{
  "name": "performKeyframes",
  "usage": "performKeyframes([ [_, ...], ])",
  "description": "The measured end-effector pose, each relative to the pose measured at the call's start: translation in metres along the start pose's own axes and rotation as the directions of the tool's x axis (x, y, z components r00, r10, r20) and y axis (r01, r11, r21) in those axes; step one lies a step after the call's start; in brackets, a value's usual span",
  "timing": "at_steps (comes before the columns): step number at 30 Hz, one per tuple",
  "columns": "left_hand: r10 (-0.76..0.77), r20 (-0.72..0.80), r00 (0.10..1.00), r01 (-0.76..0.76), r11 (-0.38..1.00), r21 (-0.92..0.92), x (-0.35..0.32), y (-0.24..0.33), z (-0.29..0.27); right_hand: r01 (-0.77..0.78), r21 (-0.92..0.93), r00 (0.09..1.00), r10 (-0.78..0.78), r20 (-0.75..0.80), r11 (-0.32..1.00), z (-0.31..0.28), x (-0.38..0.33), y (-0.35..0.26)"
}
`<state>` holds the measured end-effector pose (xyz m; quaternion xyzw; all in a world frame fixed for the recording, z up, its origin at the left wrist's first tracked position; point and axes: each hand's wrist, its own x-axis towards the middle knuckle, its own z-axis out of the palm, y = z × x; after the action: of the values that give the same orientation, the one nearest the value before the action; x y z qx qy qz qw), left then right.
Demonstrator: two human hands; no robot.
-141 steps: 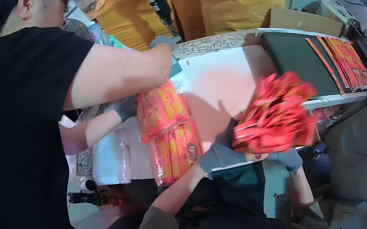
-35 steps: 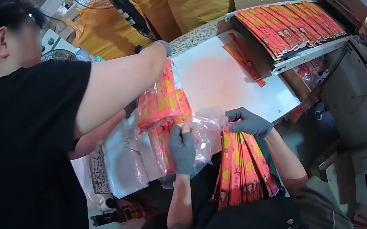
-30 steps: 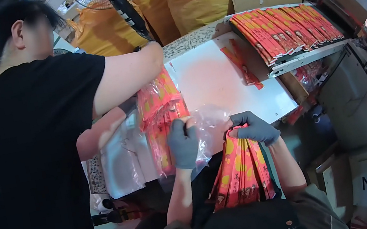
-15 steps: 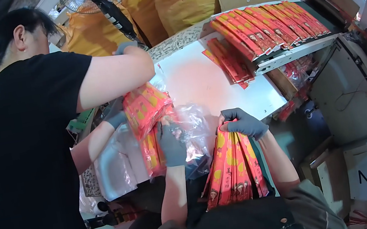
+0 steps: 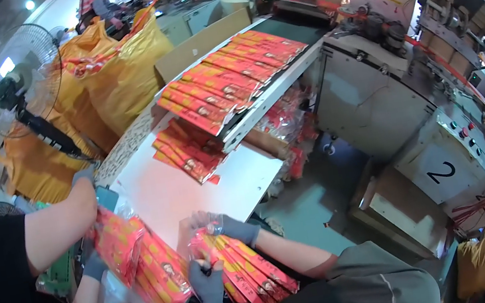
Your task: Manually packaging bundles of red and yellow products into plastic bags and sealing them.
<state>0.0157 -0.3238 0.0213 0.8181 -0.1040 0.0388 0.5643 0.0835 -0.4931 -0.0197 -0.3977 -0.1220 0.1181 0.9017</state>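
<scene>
Close in, lower middle of the frame: the bundle of red-and-yellow packets (image 5: 256, 274) slants from upper left to lower right, fanning slightly toward its low end. My right hand (image 5: 237, 228) has the top end, closed over it, clear film (image 5: 212, 224) glinting by the fingers. My left hand (image 5: 208, 285) is lower, snug against the bundle's left side, fingers curled; I can't tell what they pinch. So the right is nearer the top end, the left comes in side-on. Just left, the bagged packs (image 5: 161, 277) lie roughly parallel to it. Farther up, loose packets (image 5: 182, 152) rest on the white desk (image 5: 253, 178); past them, a packet row (image 5: 233, 76) on the green belt (image 5: 299, 28).
</scene>
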Motion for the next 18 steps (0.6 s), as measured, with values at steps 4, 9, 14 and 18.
performKeyframes([
  [4, -0.013, -0.131, 0.991, 0.021, 0.998, 0.058, -0.022, 0.005, -0.004, 0.026, -0.121, 0.993, -0.039, -0.111, 0.992, 0.038, -0.050, -0.011],
  [9, 0.025, -0.026, 0.999, -0.029, 0.978, -0.208, -0.086, -0.064, -0.003, 0.016, -0.200, 0.999, -0.025, -0.040, 0.980, 0.041, -0.138, 0.021],
  [14, -0.285, 0.052, 0.957, 0.289, 0.933, -0.213, -0.062, -0.019, 0.001, -0.113, -0.646, 0.984, -0.007, -0.180, 0.755, 0.036, -0.139, 0.017],
  [18, -0.256, 0.230, 0.939, 0.339, 0.809, -0.481, -0.001, 0.036, -0.040, 0.027, -0.884, 1.000, -0.025, 0.017, 0.467, 0.023, -0.094, -0.052],
])
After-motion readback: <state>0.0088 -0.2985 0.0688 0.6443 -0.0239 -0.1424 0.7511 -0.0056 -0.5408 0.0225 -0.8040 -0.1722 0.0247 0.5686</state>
